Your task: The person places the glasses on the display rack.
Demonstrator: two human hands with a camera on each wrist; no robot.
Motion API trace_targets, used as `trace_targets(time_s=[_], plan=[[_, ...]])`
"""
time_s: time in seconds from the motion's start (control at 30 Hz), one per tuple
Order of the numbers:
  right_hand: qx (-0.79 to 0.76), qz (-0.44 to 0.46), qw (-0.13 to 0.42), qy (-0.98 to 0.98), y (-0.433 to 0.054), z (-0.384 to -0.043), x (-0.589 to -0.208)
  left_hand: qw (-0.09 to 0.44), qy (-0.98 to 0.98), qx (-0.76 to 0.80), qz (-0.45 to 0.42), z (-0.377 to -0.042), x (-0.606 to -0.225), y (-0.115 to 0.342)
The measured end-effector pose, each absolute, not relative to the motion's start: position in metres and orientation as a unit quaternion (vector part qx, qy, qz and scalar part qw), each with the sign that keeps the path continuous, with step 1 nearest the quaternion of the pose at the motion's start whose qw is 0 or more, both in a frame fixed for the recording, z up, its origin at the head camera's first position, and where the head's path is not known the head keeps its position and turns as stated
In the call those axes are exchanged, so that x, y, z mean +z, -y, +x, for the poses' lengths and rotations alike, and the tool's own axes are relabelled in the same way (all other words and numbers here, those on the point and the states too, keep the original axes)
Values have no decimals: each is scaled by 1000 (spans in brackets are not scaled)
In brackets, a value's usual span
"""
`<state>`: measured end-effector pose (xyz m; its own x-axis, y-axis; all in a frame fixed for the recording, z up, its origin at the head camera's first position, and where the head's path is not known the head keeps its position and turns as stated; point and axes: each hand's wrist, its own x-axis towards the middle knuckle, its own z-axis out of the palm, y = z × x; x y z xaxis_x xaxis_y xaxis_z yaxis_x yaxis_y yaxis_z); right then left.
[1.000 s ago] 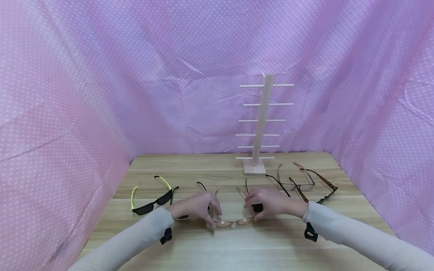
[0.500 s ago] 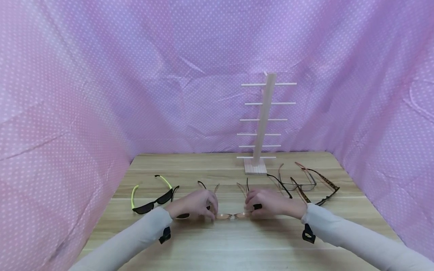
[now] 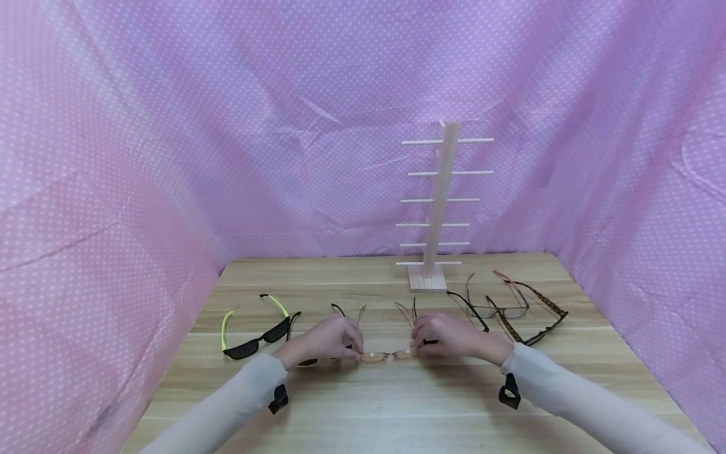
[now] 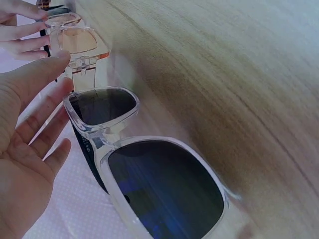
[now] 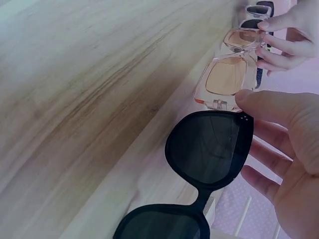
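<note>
A pair of glasses with a clear frame and orange-tinted lenses [image 3: 373, 357] sits between the two hands in the head view, temples pointing to the back. At its left end the left hand [image 3: 326, 340] pinches the frame corner, thumb in front and fingers behind. The right hand [image 3: 454, 338] holds the opposite corner the same way. Clear-framed dark sunglasses [image 4: 167, 184] lie beside the left hand, large in the left wrist view. Black sunglasses [image 5: 207, 147] are under the right hand, partly hidden by it in the head view.
Sunglasses with yellow-green temples [image 3: 244, 350] lie at the left. Toward the right are grey-framed glasses [image 3: 515, 313] with pinkish temples and tortoiseshell-templed glasses [image 3: 535, 340]. A wooden rack [image 3: 439, 202] with several crossbars stands at the back, before a pink dotted cloth [image 3: 317, 157].
Both hands have moved the orange-lensed glasses a little away from the body, into line with the neighbouring pairs. The other eyewear and the rack have stayed put.
</note>
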<state>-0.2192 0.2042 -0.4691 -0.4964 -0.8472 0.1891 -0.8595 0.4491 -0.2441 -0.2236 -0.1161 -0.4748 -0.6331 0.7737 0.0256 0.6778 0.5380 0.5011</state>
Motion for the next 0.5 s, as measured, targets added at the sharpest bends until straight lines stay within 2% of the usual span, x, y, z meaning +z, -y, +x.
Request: trace_targets(time_s=[0.5], plan=[[194, 510, 45, 837, -202, -229, -478, 74, -868, 280, 403, -226, -483, 121]])
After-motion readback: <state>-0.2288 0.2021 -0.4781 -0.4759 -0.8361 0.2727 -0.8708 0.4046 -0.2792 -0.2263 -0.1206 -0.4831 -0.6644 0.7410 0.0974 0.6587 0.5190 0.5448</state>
